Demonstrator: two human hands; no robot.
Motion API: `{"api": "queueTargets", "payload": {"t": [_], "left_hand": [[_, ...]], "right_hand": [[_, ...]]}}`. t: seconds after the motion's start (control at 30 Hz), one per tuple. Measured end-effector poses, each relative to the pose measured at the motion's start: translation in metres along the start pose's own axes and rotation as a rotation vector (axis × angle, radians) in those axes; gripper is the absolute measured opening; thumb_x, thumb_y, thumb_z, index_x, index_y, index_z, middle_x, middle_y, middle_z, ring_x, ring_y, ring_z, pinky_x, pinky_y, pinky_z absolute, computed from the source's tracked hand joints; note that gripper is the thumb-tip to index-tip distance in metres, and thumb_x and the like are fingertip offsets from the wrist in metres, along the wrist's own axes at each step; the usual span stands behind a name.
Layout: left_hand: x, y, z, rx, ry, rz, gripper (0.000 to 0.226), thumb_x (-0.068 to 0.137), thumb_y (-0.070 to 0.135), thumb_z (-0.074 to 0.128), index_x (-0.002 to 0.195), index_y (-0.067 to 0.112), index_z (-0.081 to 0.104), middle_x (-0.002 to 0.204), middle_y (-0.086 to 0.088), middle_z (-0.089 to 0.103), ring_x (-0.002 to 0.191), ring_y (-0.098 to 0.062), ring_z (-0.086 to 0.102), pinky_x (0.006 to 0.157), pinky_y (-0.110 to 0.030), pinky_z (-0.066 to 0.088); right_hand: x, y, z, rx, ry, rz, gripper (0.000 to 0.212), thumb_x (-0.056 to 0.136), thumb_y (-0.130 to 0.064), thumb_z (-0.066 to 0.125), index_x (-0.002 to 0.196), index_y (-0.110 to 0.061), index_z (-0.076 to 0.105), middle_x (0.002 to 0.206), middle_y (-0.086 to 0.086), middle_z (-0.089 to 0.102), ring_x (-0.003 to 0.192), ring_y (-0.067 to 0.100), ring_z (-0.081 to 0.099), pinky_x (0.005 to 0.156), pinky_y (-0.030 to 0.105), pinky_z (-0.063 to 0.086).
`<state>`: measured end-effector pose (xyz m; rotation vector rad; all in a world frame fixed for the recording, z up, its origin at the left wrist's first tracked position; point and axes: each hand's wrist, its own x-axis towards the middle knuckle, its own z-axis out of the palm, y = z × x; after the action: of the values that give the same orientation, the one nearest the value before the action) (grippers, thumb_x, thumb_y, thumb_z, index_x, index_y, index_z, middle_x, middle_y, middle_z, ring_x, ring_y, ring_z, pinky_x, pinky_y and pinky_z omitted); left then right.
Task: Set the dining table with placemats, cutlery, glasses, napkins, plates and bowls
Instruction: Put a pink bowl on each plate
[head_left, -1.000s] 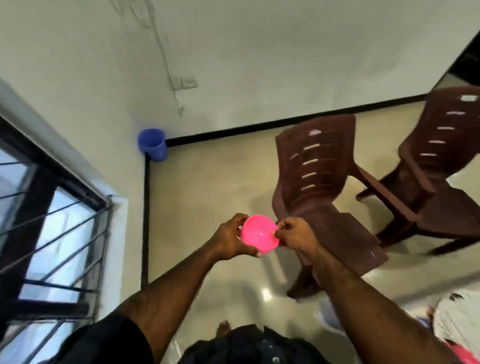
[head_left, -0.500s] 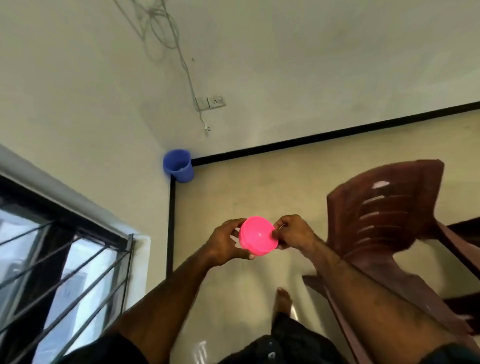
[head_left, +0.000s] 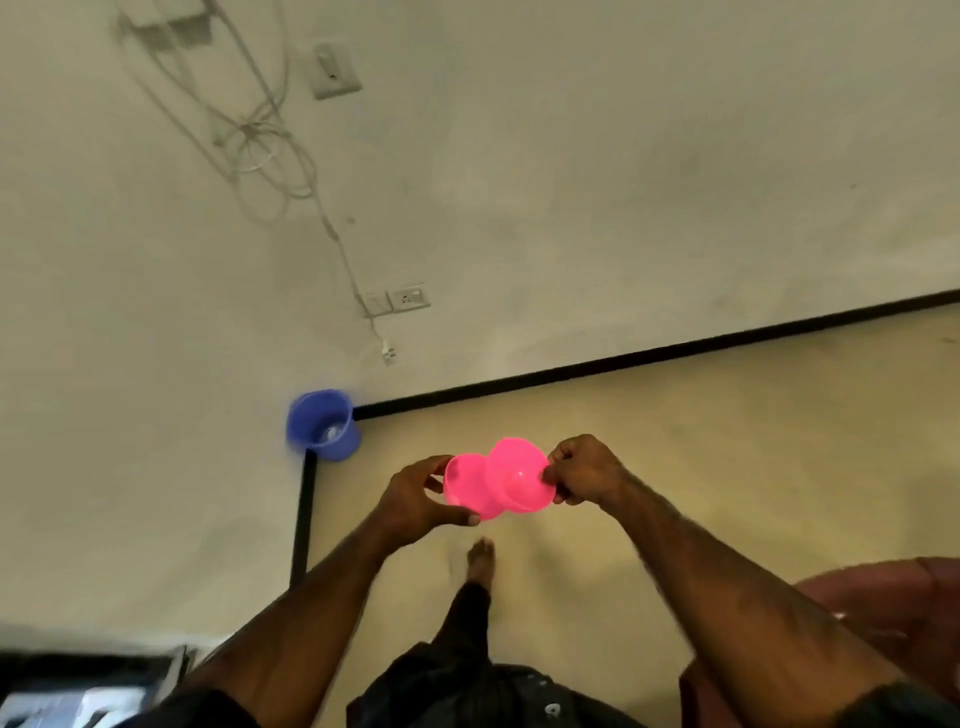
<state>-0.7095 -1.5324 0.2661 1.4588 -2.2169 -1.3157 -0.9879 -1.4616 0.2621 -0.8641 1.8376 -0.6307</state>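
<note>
Two pink bowls are held out in front of the person, above the floor (head_left: 727, 441), each in its own hand. The left hand (head_left: 415, 499) grips the left pink bowl (head_left: 465, 486), its thumb running along the lower edge and its fingers curled round the far side at the top. The right hand (head_left: 584, 475) pinches the rim of the right pink bowl (head_left: 519, 478), thumb and fingers bent tightly on its right edge. The two bowls overlap in the middle, the right one in front of the left, with its inside turned toward the camera; whether they touch or one sits partly inside the other cannot be told, since the bright pink blends together there. Both forearms reach in from the bottom of the view, bare from the dark sleeves down. Below the bowls a bare foot (head_left: 480, 558) stands on the pale floor, with a dark trouser leg behind it. In the corner of the room, to the left of the hands, a blue bucket (head_left: 324, 426) sits against the wall (head_left: 571, 182) where the black skirting meets. Higher on the wall hang looped white cables (head_left: 270, 150) that lead down to a socket plate (head_left: 397, 300), and a second switch plate (head_left: 335, 71) sits further up. A reddish-brown chair (head_left: 878, 603) shows at the lower right edge, blurred, and part of a window frame (head_left: 88, 691) fills the lower left corner.
</note>
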Motion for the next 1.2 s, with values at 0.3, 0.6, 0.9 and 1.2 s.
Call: {"api": "queueTargets", "payload": {"t": [0.3, 0.6, 0.9, 1.2], "left_hand": [[0.274, 0.081, 0.025, 0.121, -0.327, 0.109, 0.094, 0.046, 0.047, 0.105, 0.131, 0.035, 0.066, 0.120, 0.016, 0.068, 0.103, -0.013, 0.067, 0.082, -0.038, 0.063], [0.449, 0.242, 0.178, 0.226, -0.680, 0.254, 0.106, 0.037, 0.056, 0.105, 0.134, 0.034, 0.066, 0.122, 0.011, 0.068, 0.103, -0.013, 0.068, 0.080, -0.035, 0.064], [0.550, 0.419, 0.335, 0.241, -0.745, 0.262, 0.092, 0.053, 0.035, 0.106, 0.135, 0.025, 0.066, 0.121, 0.005, 0.069, 0.099, -0.011, 0.068, 0.070, -0.021, 0.057], [0.664, 0.567, 0.487, 0.252, -0.811, 0.319, 0.095, 0.054, 0.044, 0.103, 0.139, 0.025, 0.063, 0.126, 0.002, 0.068, 0.103, -0.011, 0.068, 0.073, -0.023, 0.058]], "right_hand": [[0.108, 0.071, -0.107, 0.290, 0.330, 0.298, 0.005, 0.078, -0.008, 0.078, 0.075, -0.010, 0.075, 0.062, 0.012, 0.073, 0.063, 0.025, 0.070, 0.080, 0.048, 0.061], [0.113, 0.165, -0.240, 0.574, 0.659, 0.582, 0.006, 0.082, -0.007, 0.080, 0.077, -0.007, 0.076, 0.064, 0.013, 0.073, 0.061, 0.024, 0.070, 0.076, 0.047, 0.062], [0.140, 0.248, -0.432, 0.684, 0.677, 0.636, 0.001, 0.085, -0.007, 0.075, 0.086, -0.008, 0.076, 0.069, 0.010, 0.076, 0.068, 0.023, 0.073, 0.072, 0.042, 0.063], [0.141, 0.331, -0.635, 0.859, 0.855, 0.669, 0.007, 0.084, -0.001, 0.073, 0.091, 0.000, 0.072, 0.062, 0.013, 0.069, 0.053, 0.020, 0.062, 0.053, 0.029, 0.045]]}}
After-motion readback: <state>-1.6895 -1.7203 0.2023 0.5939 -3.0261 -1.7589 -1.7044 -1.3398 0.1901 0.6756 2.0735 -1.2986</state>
